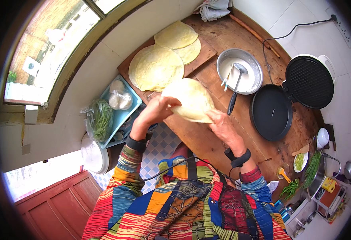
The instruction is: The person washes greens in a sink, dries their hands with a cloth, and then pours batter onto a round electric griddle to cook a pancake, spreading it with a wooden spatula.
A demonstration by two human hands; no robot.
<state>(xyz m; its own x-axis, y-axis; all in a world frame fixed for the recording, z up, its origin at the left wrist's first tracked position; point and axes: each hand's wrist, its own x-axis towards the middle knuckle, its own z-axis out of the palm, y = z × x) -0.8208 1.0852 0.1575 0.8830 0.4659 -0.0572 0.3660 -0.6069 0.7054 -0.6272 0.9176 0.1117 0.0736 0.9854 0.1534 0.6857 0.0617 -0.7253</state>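
Note:
A thin pale-yellow pancake hangs between my two hands over the wooden countertop. My left hand grips its left edge, and my right hand pinches the lower right edge. Beyond it, several more round pancakes lie overlapping on a wooden board. To the right of the board stands a metal bowl of white batter with a black-handled ladle and chopsticks in it. An electric griddle lies with its ridged lid raised; its lower plate holds no pancake.
A blue rack at left holds bagged white rounds and bagged greens. The griddle's black cord runs to the wall socket. At right are a dish of chopped greens, scallions, an orange brush and a sink.

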